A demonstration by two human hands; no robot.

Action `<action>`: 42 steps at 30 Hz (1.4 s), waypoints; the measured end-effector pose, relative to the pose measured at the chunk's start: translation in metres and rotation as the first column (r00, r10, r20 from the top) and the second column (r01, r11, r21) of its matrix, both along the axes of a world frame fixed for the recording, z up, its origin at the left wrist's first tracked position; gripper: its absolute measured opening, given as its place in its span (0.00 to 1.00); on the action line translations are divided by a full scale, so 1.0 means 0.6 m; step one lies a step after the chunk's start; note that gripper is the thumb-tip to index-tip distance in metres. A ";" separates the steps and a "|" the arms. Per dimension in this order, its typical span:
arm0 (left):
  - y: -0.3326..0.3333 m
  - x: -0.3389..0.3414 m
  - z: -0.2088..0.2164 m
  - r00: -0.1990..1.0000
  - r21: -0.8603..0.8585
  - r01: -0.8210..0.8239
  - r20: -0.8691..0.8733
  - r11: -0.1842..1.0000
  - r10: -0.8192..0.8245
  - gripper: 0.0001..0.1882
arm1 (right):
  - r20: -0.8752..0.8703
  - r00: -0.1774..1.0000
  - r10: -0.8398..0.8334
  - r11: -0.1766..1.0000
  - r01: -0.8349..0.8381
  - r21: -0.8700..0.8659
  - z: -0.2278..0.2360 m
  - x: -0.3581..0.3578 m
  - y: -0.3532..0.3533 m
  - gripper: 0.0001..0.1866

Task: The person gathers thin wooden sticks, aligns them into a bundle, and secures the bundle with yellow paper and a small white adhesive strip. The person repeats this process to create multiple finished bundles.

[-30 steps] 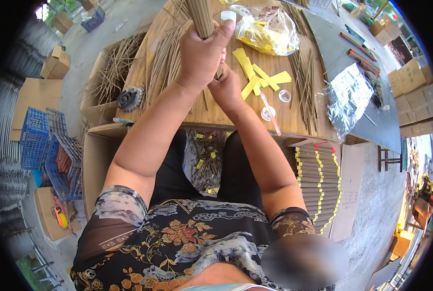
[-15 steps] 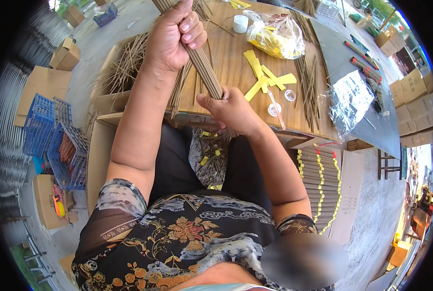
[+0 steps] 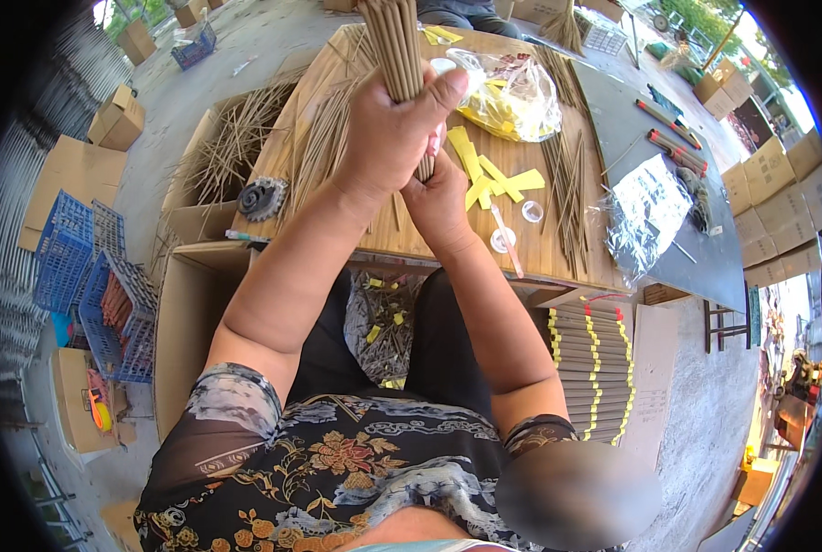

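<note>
Bundle in hand: a thick, upright bunch of thin brown sticks [image 3: 397, 51], held above the near half of the brown wooden table [image 3: 540, 244].
My left hand: my bare left hand [image 3: 388, 129] is wrapped firmly around the bunch, thumb out to the right.
My right hand: my bare right hand [image 3: 440, 201] closes around the narrow lower end, just below the left.
Banded bundles: done, I'd judge; brown cylindrical bundles ringed with yellow bands [image 3: 576, 373] lie in a row below the table's right side.
Unbanded: I see no yellow on the exposed part of my bunch, so I'd count it unfinished.
Left over: loose brown sticks [image 3: 323, 138] on the table, flat yellow strips [image 3: 495, 181] in a crossed pile, and more yellow pieces in a clear plastic bag [image 3: 521, 87].
Hidden: most of my right fingers, and whatever my left fist covers; I cannot tell if a band sits there.
Cut off: the bunch's top, by the upper edge.
Hard to make out: a white round container [image 3: 443, 66], partly behind my thumb.
</note>
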State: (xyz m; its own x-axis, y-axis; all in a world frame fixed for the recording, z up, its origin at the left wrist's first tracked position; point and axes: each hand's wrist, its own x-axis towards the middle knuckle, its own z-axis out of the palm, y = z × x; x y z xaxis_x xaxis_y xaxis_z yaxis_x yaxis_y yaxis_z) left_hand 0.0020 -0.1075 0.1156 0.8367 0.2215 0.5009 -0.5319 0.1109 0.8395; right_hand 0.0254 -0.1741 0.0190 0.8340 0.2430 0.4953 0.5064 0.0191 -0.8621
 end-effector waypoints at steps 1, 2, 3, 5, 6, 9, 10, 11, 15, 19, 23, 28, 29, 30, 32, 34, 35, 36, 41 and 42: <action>0.001 0.018 -0.021 1.000 0.011 -0.011 -0.017 1.000 0.011 0.14 | -0.021 1.000 0.007 1.000 -0.007 0.013 -0.021 0.014 0.003 0.12; 0.000 0.029 -0.037 0.999 0.020 -0.020 -0.041 1.000 0.021 0.14 | -0.050 0.999 0.013 1.000 -0.012 0.025 -0.035 0.021 0.003 0.12; -0.001 0.037 -0.051 0.988 -0.027 -0.021 -0.154 0.999 0.017 0.14 | -0.088 0.996 -0.012 1.000 0.010 -0.016 -0.047 0.024 0.001 0.13; -0.001 0.036 -0.069 0.984 -0.020 -0.016 -0.177 1.000 0.012 0.14 | -0.052 0.999 -0.017 1.000 0.016 -0.017 -0.061 0.022 0.003 0.12; -0.001 0.032 -0.071 0.981 -0.015 -0.016 -0.192 1.000 0.013 0.14 | -0.038 0.999 -0.017 1.000 0.017 -0.016 -0.062 0.020 0.006 0.11; -0.002 0.032 -0.071 0.988 0.055 -0.059 -0.136 0.997 0.066 0.13 | -0.079 0.996 0.028 0.999 -0.025 0.047 -0.065 0.029 0.007 0.13; -0.002 0.033 -0.075 0.990 0.058 -0.067 -0.119 0.996 0.073 0.13 | -0.104 0.993 0.048 0.996 -0.040 0.074 -0.070 0.032 0.008 0.14; 0.002 0.038 -0.078 0.990 0.042 -0.083 -0.112 0.996 0.088 0.13 | -0.110 0.993 0.032 0.999 -0.031 0.011 -0.081 0.036 0.007 0.13; 0.009 0.043 -0.080 0.992 -0.002 -0.102 -0.079 0.995 0.101 0.13 | -0.064 0.998 -0.004 0.999 0.002 -0.046 -0.106 0.037 0.008 0.10; 0.007 0.050 -0.090 0.991 0.053 -0.127 -0.038 0.990 0.129 0.13 | -0.097 0.995 0.031 0.998 -0.026 0.055 -0.127 0.052 0.014 0.10; 0.007 0.063 -0.084 0.987 0.076 -0.116 -0.102 0.990 0.124 0.14 | -0.107 0.994 -0.030 1.000 0.030 -0.006 -0.108 0.049 0.018 0.10; -0.002 0.018 -0.124 0.968 0.154 -0.132 -0.195 0.979 0.161 0.16 | -0.114 0.990 0.078 0.997 -0.079 0.000 -0.093 0.006 0.009 0.11; 0.000 0.000 -0.118 0.961 0.087 -0.124 -0.237 0.989 0.141 0.16 | -0.102 0.993 0.054 0.998 -0.051 0.030 -0.083 -0.011 0.012 0.13; 0.001 -0.013 -0.112 0.953 0.019 -0.118 -0.278 0.993 0.118 0.16 | -0.152 0.984 0.091 0.996 -0.087 0.033 -0.077 -0.024 0.010 0.13; 0.001 -0.026 -0.092 0.960 0.019 -0.146 -0.240 0.989 0.146 0.15 | -0.246 0.955 0.166 0.986 -0.161 0.040 -0.065 -0.048 0.005 0.14; 0.004 -0.043 -0.055 0.966 0.000 -0.160 -0.206 0.987 0.156 0.14 | -0.267 0.947 0.179 0.982 -0.190 -0.015 -0.059 -0.068 -0.001 0.12; 0.010 -0.054 -0.036 0.970 -0.072 -0.102 -0.229 0.992 0.083 0.14 | -0.280 0.943 0.178 0.979 -0.197 -0.043 -0.056 -0.077 -0.004 0.11; 0.013 -0.061 -0.030 0.977 -0.089 -0.084 -0.205 0.993 0.064 0.14 | -0.293 0.940 0.175 0.977 -0.203 -0.070 -0.050 -0.084 -0.005 0.10; -0.004 -0.120 -0.036 0.973 -0.079 -0.080 -0.224 0.994 0.060 0.14 | -0.190 0.952 0.241 0.970 -0.230 0.081 -0.021 -0.124 0.000 0.09; -0.008 -0.130 -0.042 0.965 -0.075 -0.080 -0.257 0.994 0.059 0.14 | -0.166 0.957 0.237 0.971 -0.229 0.068 -0.014 -0.133 -0.001 0.10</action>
State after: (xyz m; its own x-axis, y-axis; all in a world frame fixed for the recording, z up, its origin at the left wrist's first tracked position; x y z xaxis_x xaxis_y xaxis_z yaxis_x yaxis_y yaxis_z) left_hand -0.0760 -0.1123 0.0904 0.9149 0.3158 0.2514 -0.3117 0.1571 0.9371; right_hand -0.0542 -0.1746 0.0108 0.8304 0.4208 0.3651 0.3274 0.1617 -0.9309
